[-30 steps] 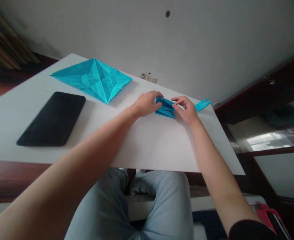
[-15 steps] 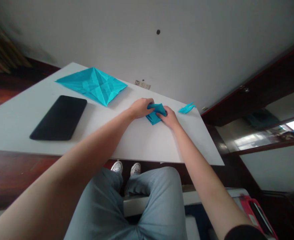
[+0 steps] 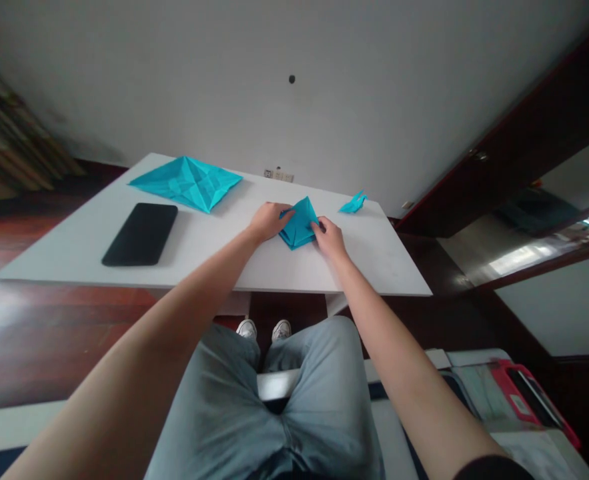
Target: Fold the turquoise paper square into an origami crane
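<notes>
A folded piece of turquoise origami paper [image 3: 300, 227] is on the white table between my hands, its layers showing at the near edges and one flap pointing up and away. My left hand [image 3: 271, 221] grips its left corner, thumb on top and fingers partly hidden. At the right edge, my right hand [image 3: 329, 235] pinches the paper between thumb and fingers. Beyond that hand stands a small folded paper crane [image 3: 353, 203] of the same colour. A large creased turquoise sheet [image 3: 188, 183] lies to the far left.
A black tablet [image 3: 141, 235] lies on the left of the white table [image 3: 214, 267]. The wall with a power socket [image 3: 279, 176] rises behind the table. My legs [image 3: 284, 400] are below its near edge. A red-framed object [image 3: 534, 400] sits at lower right.
The paper's top flap has been lifted and now stands taller, pointing away from me. Both hands have moved slightly apart at its sides. The camera view has shifted.
</notes>
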### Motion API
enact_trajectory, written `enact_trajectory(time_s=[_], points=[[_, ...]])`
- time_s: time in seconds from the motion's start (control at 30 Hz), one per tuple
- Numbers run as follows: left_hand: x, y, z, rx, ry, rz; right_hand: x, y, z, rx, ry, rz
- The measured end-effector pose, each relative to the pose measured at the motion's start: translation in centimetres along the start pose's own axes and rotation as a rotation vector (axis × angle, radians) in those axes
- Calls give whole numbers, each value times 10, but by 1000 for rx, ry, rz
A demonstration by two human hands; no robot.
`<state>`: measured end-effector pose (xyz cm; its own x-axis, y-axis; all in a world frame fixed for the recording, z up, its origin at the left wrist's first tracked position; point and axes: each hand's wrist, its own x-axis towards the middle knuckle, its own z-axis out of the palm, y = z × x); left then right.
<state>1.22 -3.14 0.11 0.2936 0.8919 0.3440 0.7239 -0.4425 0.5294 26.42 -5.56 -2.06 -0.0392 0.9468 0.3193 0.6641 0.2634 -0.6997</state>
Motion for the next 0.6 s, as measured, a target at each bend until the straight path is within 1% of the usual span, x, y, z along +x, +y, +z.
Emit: enact_trajectory(time_s=[0.2,0.3,0.43,0.6], points=[[-31,23,5,43,-35,-31,-3,-6,0,-23,59,34],[-42,31,5,44,-42,-70,-6,-10,0,-11,55,22],[-53,37,1,13,-31,-137,-12,-15,0,-3,19,8],[-62,40,-1,-79,25,-235,-18,-18,1,-15,3,27]])
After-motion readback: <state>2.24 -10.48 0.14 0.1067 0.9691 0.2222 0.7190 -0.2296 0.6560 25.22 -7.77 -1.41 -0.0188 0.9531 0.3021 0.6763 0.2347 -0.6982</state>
